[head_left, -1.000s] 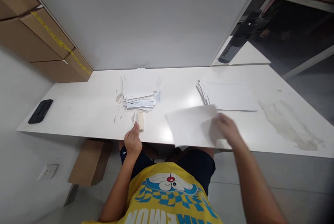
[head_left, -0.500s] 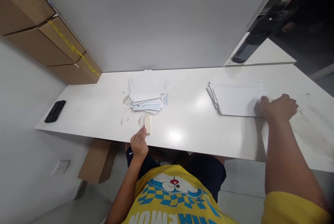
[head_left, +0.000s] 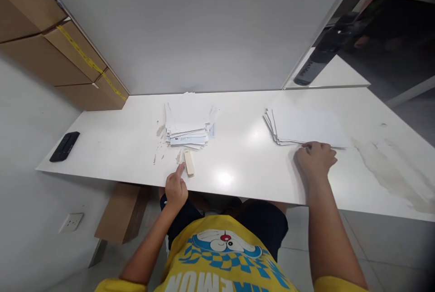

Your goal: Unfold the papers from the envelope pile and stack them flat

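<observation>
My left hand (head_left: 176,189) rests at the front edge of the white table, its index finger stretched out and the others loosely bent. The fingertip lies beside a small cream oblong block (head_left: 189,163), and whether it touches is hard to tell. Behind the block sits an uneven stack of paper slips (head_left: 187,117), with print showing on one near its front. Further right, my right hand (head_left: 316,160) has its fingers closed over the near edge of a stack of white paper sheets (head_left: 306,125). The left ends of those sheets are slightly fanned.
A small black device (head_left: 64,146) lies at the table's (head_left: 112,147) left end. Cardboard boxes (head_left: 81,72) stand at the back left, and another box (head_left: 120,210) is under the table. A grey panel (head_left: 204,29) borders the back. A dark bottle (head_left: 314,63) is beyond it.
My right hand has moved left from the stack's right end to its near edge. My left index finger has shifted slightly off the block, which is now tilted a little.
</observation>
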### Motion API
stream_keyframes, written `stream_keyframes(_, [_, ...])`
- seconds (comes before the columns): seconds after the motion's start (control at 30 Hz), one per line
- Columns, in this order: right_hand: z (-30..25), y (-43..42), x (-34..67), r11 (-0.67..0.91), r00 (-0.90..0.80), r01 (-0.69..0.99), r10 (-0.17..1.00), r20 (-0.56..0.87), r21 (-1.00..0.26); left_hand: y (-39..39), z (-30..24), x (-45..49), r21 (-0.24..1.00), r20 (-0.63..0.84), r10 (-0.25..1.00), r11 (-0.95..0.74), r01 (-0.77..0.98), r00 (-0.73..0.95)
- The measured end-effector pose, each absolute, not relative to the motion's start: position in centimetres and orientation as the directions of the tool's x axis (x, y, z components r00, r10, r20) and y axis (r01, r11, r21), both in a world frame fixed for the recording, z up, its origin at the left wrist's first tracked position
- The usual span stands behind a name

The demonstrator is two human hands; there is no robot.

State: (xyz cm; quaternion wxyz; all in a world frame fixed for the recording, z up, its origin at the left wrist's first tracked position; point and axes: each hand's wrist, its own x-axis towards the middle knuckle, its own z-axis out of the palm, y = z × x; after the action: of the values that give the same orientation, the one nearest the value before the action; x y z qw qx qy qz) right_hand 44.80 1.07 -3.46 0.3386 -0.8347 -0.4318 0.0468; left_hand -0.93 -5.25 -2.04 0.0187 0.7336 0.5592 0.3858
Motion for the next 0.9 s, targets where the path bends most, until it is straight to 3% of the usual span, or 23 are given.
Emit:
stream_keyframes(0.07, [-3.5,1.5,44.9,-0.458,0.659,0.678,0.726,0.198,-0.575,-3.6,-0.4,-1.8,0.519,0.468,0.876,-0.376,0.767,0.113])
stream_keyframes(0.17, [-4.0,1.5,45.4,-0.463,0.669,0.668,0.717,0.198,-0.583,2.0,2.2,-2.5,0.49,0.385,0.903,-0.375,0.787,0.191])
stream_keyframes(0.33, [-4.8,1.4,46.3,-0.403,0.684,0.642,0.685,0.249,-0.652,14.1,4.9,0.6,0.325,0.204,0.933,-0.352,0.878,0.298])
stream_keyframes(0.43, [-4.5,1.4,46.3,-0.317,0.693,0.604,0.662,0.286,-0.731,17.2,5.0,3.2,0.206,0.055,0.935,-0.353,0.913,0.349])
stream_keyframes(0.6, [-4.1,1.5,46.5,-0.306,0.697,0.588,0.662,0.276,-0.749,16.1,4.7,4.4,0.152,0.069,0.93,-0.369,0.917,0.362])
stream_keyframes(0.9, [-4.8,1.3,46.9,-0.321,0.704,0.593,0.653,0.281,-0.739,15.5,4.6,3.1,0.262,0.08,0.94,-0.34,0.903,0.33])
